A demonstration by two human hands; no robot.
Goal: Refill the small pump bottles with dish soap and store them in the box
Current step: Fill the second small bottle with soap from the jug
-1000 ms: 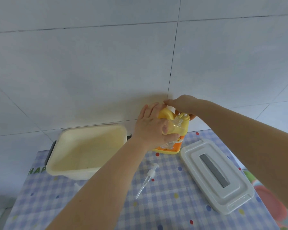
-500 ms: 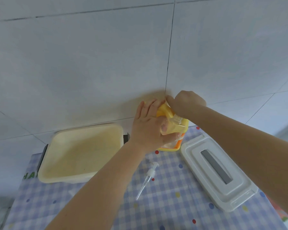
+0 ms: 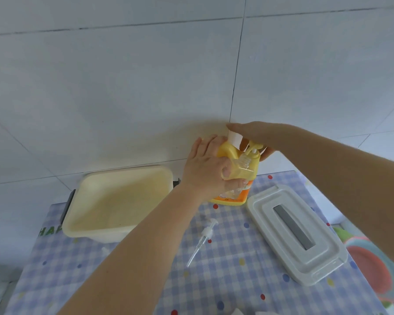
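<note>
The left hand (image 3: 205, 169) is gripping a small clear bottle (image 3: 243, 167), its fingers curling round the body, and holding it tilted against the front of a big yellow soap jug (image 3: 231, 153) that is standing at the far edge of the table (image 3: 237, 280), close to the tiled wall (image 3: 146, 76). The small bottle's open neck is sitting just under the jug's pump spout (image 3: 256, 147), which is pointing down toward it. The right hand (image 3: 253, 133) is lying flat on top of the jug's pump head, fingers stretched out and pressing rather than closing round anything; the thumb is showing below, beside the spout. The white collar (image 3: 234, 139) of the jug is peeking out between the two hands. On the blue checked tablecloth, a loose white pump with its thin tube (image 3: 203, 242) is lying on its side, in front of the jug and apart from it (this looks like the small bottle's own top). To the left, the cream box (image 3: 96, 230) is sitting open, with nothing visible inside from this angle. To the right, its pale grey lid (image 3: 271, 223) is lying flat on the cloth with a darker grey handle strip along the middle. A pink and green object (image 3: 371, 269) is showing blurred beyond the table's right edge.
</note>
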